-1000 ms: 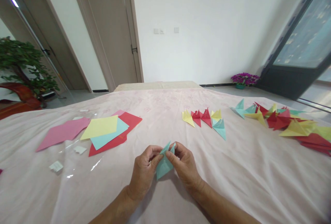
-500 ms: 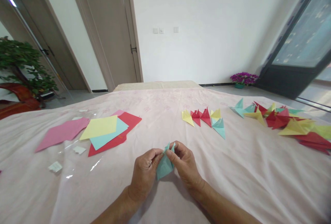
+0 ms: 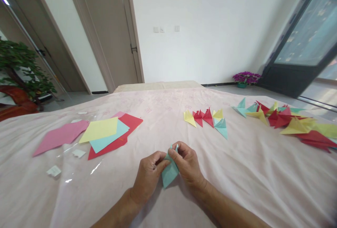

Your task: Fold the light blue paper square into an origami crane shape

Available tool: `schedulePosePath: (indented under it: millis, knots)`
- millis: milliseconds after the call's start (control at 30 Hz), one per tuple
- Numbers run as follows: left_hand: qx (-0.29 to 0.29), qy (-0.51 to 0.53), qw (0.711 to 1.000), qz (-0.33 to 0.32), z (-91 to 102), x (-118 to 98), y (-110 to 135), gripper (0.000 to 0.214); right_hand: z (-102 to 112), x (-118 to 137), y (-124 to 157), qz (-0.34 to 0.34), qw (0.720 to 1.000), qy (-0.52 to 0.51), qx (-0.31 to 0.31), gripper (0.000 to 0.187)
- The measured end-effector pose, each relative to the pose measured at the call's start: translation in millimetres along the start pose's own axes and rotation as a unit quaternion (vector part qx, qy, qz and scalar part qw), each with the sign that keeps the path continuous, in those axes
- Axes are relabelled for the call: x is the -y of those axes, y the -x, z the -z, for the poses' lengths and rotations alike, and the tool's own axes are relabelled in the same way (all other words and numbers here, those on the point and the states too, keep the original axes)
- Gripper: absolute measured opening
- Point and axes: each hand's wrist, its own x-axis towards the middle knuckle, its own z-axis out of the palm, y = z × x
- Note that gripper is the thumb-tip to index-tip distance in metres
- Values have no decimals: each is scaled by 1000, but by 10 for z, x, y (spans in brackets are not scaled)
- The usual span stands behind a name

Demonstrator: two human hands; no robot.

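Note:
Both my hands meet low in the middle over a pink cloth (image 3: 250, 178). Between them is a folded teal paper piece (image 3: 170, 173), pointed at top and bottom. My left hand (image 3: 149, 177) pinches its left edge with thumb and forefinger. My right hand (image 3: 186, 166) pinches its upper tip, fingers curled. The paper is lifted slightly off the cloth.
Flat sheets of pink (image 3: 60, 136), yellow (image 3: 100, 129), teal and red paper lie at the left with clear wrapping and small white scraps (image 3: 54, 170). A row of folded paper figures (image 3: 207, 118) sits ahead; a bigger heap (image 3: 292, 124) lies far right. Doors, a plant and a glass door stand beyond.
The teal piece's two upper points have been drawn together under my right fingers, and both hands have shifted slightly nearer and right. The view has tilted a little.

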Motion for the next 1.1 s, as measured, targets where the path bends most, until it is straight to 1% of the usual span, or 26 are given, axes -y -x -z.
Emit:
schedulePosePath:
  millis: [67, 100, 200, 233, 333, 400, 467, 600, 700, 933, 1100]
  knots:
    - [-10, 16, 1000, 14, 1, -4, -17, 22, 0, 35, -6, 0, 1000, -2, 4, 25]
    - [-26, 28, 999, 21, 7, -6, -26, 22, 4, 54, -5, 8, 1000, 2, 3, 23]
    - [-104, 68, 992, 32, 41, -26, -44, 23, 29, 108, 13, 62, 997, 43, -26, 35]
    - [-127, 72, 989, 34, 54, -38, -46, 23, 37, 122, 25, 82, 994, 62, -35, 35]
    - [-165, 58, 984, 33, 78, -79, -38, 23, 37, 147, 70, 134, 985, 107, -27, 25]
    - [-168, 53, 984, 28, 77, -96, -30, 22, 17, 152, 98, 166, 977, 130, -6, 21]
    - [-161, 62, 985, 24, 67, -97, -27, 21, -7, 153, 119, 192, 969, 156, 3, 20]
    - [-134, 92, 986, 22, 48, -60, -35, 20, -38, 146, 145, 214, 959, 188, 7, 19]
    - [-131, 89, 987, 22, 51, -27, -40, 20, -39, 138, 155, 229, 955, 189, 16, 15]
    - [-147, 39, 988, 14, 70, 40, -40, 20, -36, 124, 139, 234, 954, 187, 11, 12]
    - [-141, 30, 989, 11, 57, 66, -47, 22, -36, 119, 132, 213, 959, 186, 3, 13]
